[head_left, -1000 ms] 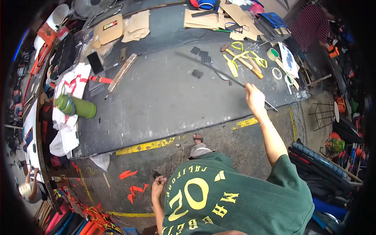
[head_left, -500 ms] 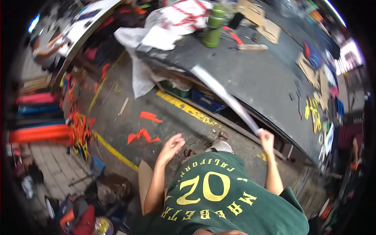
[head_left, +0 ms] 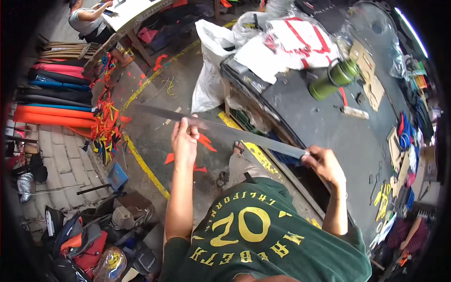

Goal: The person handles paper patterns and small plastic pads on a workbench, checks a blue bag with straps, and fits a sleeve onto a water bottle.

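Observation:
A long, thin, flat metal ruler (head_left: 244, 136) stretches across in front of my body, above the floor and the table's near edge. My right hand (head_left: 326, 165) is closed around its right end. Farther along, my left hand (head_left: 185, 141) pinches the strip between thumb and fingers. The ruler's far left end runs past that hand and is blurred against the floor. Any markings on it are too faint to read.
A dark worktable (head_left: 305, 117) carries a green bottle (head_left: 324, 87), a red-handled tool (head_left: 353, 112), white sheeting (head_left: 300, 42) and yellow scissors (head_left: 383, 199). Fabric rolls (head_left: 56, 110) are stacked at left, bags (head_left: 89, 249) lie lower left. Another person (head_left: 89, 21) works at upper left.
My left hand has risen and taken hold of the ruler. The ruler has swung to a flatter angle and shifted left, while my view has turned.

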Action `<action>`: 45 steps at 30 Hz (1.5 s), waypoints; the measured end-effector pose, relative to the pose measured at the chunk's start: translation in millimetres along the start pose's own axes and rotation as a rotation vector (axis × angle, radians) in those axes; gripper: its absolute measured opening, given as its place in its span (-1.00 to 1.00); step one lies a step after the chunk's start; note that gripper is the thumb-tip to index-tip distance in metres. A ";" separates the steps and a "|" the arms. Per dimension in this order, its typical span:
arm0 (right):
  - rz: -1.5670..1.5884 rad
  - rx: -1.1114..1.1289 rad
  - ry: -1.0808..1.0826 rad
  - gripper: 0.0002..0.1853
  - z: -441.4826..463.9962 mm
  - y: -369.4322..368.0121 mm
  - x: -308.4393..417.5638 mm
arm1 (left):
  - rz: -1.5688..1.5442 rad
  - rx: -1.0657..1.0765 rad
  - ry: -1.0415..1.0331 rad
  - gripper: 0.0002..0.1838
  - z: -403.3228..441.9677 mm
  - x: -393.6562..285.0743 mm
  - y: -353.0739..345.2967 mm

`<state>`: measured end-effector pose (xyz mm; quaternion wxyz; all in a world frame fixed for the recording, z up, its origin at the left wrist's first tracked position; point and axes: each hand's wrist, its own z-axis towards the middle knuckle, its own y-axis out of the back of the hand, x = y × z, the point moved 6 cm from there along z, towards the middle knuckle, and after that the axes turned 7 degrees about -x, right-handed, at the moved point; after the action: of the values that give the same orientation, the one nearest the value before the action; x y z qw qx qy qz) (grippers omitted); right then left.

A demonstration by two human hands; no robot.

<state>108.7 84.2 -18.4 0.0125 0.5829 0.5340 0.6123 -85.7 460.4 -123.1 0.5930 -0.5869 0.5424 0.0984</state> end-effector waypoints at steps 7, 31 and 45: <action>0.620 -0.615 0.228 -0.86 122.3 105.0 85.9 | -0.375 0.198 0.393 -0.66 137.0 32.8 -76.5; -0.100 -0.992 0.178 -0.83 461.5 104.6 332.0 | 1.850 0.659 -0.338 -0.59 718.8 126.9 -239.4; -0.123 -0.626 0.054 -0.84 672.9 -41.6 168.3 | 1.679 0.691 -0.258 -0.52 694.9 49.4 -198.0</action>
<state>518.8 639.7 -96.4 0.2139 0.5008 0.3539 0.7604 449.5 934.9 -236.7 0.5255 0.2255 0.7195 0.3941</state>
